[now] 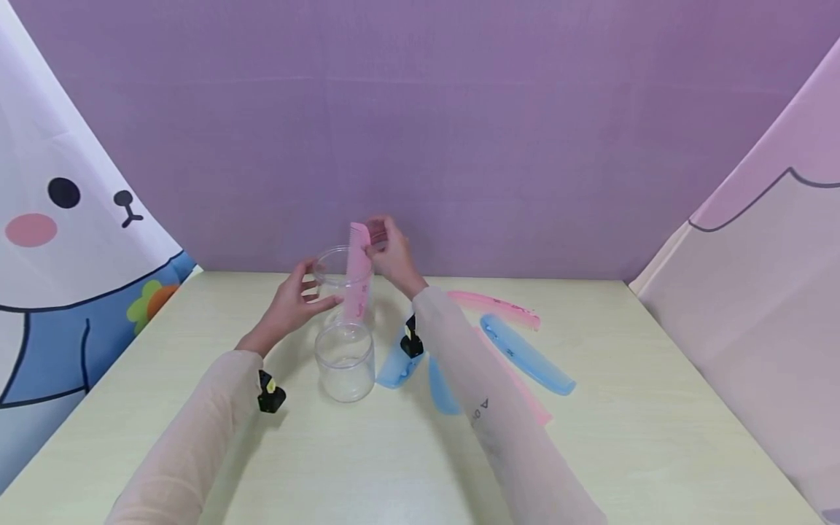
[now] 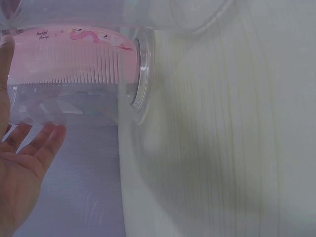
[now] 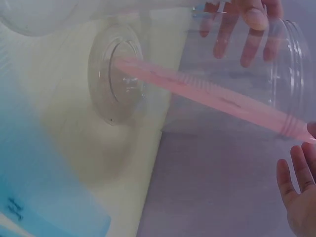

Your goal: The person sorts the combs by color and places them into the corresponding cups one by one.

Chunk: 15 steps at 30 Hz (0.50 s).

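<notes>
A tall clear plastic jar (image 1: 327, 306) stands upright on the table, and my left hand (image 1: 292, 300) grips it from the left, thumb in front and fingers behind. Inside it a pink comb (image 1: 357, 266) with printed flamingos leans, its top above the rim. My right hand (image 1: 395, 257) pinches that comb near its upper end, the other fingers spread loosely. Through the clear wall, the right wrist view shows the comb's lower end at the jar's base (image 3: 103, 84). A second clear jar (image 1: 346, 375) stands just in front of the first.
Right of the jars lie a pink comb (image 1: 499, 306), a blue comb (image 1: 528, 355) and another pink comb (image 1: 534, 405). Two more blue pieces, a comb (image 1: 397, 367) and one partly under my right sleeve (image 1: 442, 390), lie closer. A purple cloth (image 1: 459, 146) hangs behind the table.
</notes>
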Available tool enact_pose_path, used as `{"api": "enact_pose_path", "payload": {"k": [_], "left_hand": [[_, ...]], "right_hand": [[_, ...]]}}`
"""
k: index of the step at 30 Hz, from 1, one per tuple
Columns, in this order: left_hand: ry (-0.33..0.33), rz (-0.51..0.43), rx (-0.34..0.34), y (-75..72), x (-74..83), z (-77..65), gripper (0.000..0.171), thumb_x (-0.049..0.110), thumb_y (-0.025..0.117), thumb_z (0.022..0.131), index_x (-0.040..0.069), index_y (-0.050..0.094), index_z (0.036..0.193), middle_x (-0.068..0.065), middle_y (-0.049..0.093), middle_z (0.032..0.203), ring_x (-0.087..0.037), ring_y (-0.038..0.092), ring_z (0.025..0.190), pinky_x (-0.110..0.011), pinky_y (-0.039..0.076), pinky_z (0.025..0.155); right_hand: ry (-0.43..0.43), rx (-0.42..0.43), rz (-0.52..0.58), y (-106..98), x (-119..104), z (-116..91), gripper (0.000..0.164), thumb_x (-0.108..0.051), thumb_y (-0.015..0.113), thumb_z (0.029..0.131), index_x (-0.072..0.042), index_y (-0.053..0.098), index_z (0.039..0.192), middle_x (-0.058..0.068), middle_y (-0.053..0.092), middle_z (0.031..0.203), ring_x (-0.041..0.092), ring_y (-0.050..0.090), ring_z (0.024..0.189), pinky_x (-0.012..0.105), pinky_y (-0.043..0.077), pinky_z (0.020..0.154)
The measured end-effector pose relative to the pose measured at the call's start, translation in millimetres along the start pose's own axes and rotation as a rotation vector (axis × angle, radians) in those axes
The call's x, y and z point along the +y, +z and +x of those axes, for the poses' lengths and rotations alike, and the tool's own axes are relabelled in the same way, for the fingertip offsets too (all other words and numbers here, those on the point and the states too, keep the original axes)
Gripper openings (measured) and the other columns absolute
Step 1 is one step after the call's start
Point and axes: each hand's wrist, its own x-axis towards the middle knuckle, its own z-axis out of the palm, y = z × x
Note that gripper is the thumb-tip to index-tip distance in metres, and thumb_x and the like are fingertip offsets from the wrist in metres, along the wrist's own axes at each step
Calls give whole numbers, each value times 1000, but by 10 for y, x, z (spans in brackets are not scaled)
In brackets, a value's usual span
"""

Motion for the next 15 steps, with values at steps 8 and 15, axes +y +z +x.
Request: {"api": "enact_pose_path", "payload": {"k": [8,15], "left_hand": [[1,-4,-2,-2,8,0,87,24,75,75,4,20,140,-23,35,136,-46,44,119,-50,46,93],[10,1,-5,5,0,1,86,23,75,76,3,21,139,-23,36,136,-47,45,119,-49,47,92]], "right_hand": [[-51,2,3,-207,-30,-15,43,3,61,83,2,45,123,21,57,112,32,56,101,33,52,83],[-12,-39,-10,-439,31,-112,46,0,62,83,4,43,125,23,53,116,32,54,103,38,50,86]]}}
